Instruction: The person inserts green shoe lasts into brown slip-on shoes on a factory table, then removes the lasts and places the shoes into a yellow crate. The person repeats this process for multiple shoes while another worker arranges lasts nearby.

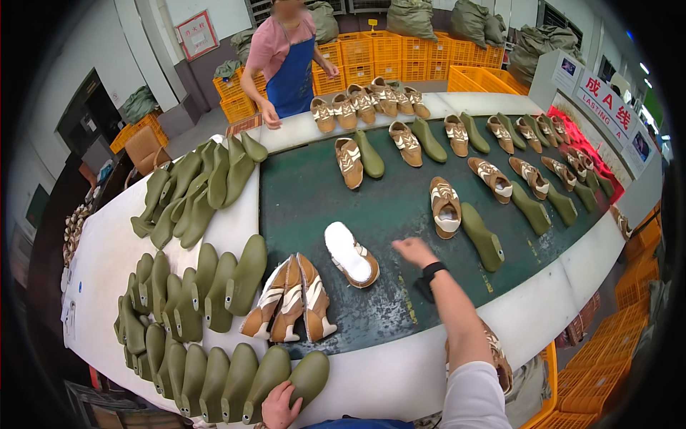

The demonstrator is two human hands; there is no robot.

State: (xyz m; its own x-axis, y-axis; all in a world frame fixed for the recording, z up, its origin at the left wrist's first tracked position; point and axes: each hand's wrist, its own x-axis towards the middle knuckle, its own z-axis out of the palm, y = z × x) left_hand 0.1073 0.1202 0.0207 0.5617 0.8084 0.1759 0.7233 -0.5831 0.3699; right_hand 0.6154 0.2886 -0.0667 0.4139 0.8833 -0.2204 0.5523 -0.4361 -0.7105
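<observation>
At the near edge my left hand [279,409] is closed on the heel end of a green shoe last [311,374], the rightmost in a row of lasts. My right hand [414,250], a black band on its wrist, hovers over the dark green belt [300,207]. Its fingers look curled, with nothing visible in them. Left of it, a brown-and-white shoe upper [366,269] lies with a white sole side up. Three brown uppers [304,300] stand side by side, close to the lasts. Farther right, a brown sneaker upper [444,206] lies beside a green last [482,237].
Several lasts [193,186] are heaped on the white table [100,250] at left. Pairs of uppers and lasts line the belt toward a red-lit opening [593,154]. Across the belt stands a co-worker in a blue apron [291,79]. Orange crates [400,57] are stacked behind.
</observation>
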